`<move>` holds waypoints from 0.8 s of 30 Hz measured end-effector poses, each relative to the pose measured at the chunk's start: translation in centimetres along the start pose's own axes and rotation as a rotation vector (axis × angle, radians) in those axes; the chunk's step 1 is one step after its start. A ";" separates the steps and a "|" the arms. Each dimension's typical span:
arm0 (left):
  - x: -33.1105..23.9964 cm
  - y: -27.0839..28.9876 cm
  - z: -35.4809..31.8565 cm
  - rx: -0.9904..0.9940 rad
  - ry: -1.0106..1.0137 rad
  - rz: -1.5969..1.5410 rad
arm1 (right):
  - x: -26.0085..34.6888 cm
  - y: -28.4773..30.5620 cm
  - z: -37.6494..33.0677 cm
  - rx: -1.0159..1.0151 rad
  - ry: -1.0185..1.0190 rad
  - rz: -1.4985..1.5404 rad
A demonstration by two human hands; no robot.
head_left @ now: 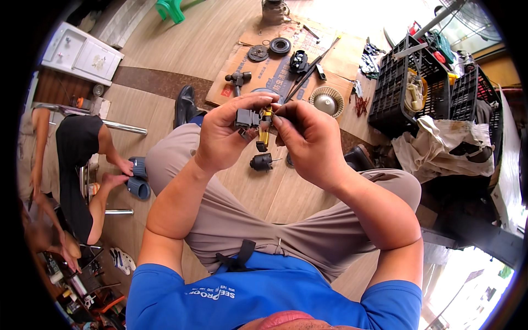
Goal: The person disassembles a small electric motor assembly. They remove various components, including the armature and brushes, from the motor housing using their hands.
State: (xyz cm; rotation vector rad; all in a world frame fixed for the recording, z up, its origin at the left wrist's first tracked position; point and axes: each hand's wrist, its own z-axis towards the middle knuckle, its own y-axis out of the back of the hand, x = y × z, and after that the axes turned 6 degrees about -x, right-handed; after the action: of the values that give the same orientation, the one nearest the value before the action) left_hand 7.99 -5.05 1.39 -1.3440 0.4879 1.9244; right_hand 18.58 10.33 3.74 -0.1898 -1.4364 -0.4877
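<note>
Above the floor between my knees, both hands are raised close together around a small part. My left hand (217, 135) is closed, fingers and thumb gripping a grey plastic block (247, 119) that looks like an electrical connector. Joined to or touching that block is a narrow yellow strip-like piece (264, 135) with a dark lower end. Thumb and fingers of my right hand (308, 135) pinch at the upper right side of the yellow piece; its fingertips are partly hidden. Below them a black cylindrical part (261, 161), motor-like with a thin shaft, lies on the floor.
Ahead, a cardboard sheet (223, 94) bears a fan wheel (327, 102), a black ring (280, 45), a disc (257, 53) and long tools. Black crates (385, 104) stand right, with a cloth (423, 146) beside them. Another person's bare feet (116, 179) are left, by blue slippers (138, 190).
</note>
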 end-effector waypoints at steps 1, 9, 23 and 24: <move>0.0 -0.1 0.0 0.000 0.000 0.000 | 0.0 0.0 0.0 0.000 0.000 0.000; -0.4 -0.7 0.0 -0.032 0.057 0.134 | -0.3 -0.3 0.1 -0.059 0.124 -0.112; 0.3 -0.9 0.0 -0.098 0.026 0.039 | -1.0 -0.5 0.2 -0.054 0.148 -0.116; 0.3 -0.8 0.0 -0.096 0.015 -0.007 | -0.9 -0.5 0.2 -0.050 0.148 -0.117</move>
State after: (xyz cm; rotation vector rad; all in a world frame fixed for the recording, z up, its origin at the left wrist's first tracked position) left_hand 8.55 -4.42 1.16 -1.4198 0.4024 1.9552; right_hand 18.12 10.13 2.76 -0.1077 -1.2961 -0.6208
